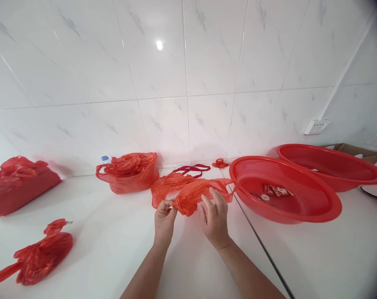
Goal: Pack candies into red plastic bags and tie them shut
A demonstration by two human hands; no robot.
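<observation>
A thin red plastic bag [191, 195] is raised over the white table in front of me. My left hand [165, 220] pinches a gathered corner of it between thumb and fingers. My right hand [215, 216] is at the bag's right side, its fingers spread and slightly curled; whether the fingertips touch the film is hard to make out. Another crumpled red bag [163, 189] lies just behind the left hand. Beyond it rests a dark red strap [193, 169] by the wall.
On the right stand a red perforated basket [244, 195] with small packets inside, and a second red basin [356, 166]. A stuffed red bag [135, 178], a bottle [106, 160], a larger red bag [23, 191] and a knotted bag [45, 257] are on the left.
</observation>
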